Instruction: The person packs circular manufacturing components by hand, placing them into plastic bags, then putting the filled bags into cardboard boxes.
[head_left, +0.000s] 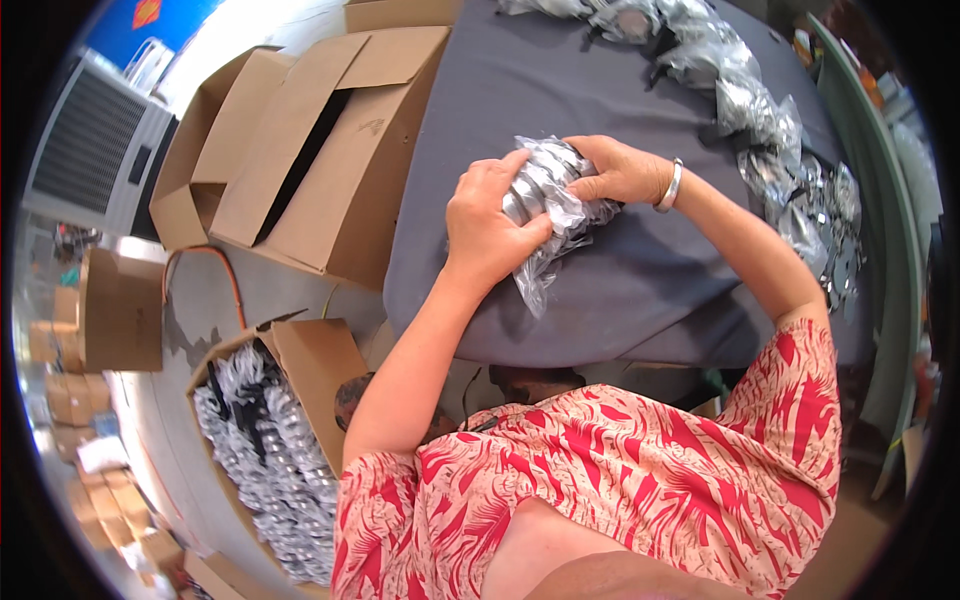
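both hands (487,222) grip bagged metal pieces (532,190) (carton (345,170) faintly printed)

No words or numbers can be read: the mark (372,126) on the carton (345,180) and the red sign (146,12) are too indistinct.

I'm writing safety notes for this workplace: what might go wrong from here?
The clear plastic hangs loose below the bundle of shiny round pieces, so pieces might slip out between the left hand and right hand. The bangle, worn near that plastic, might snag it. The orange cord along the floor could trip someone.
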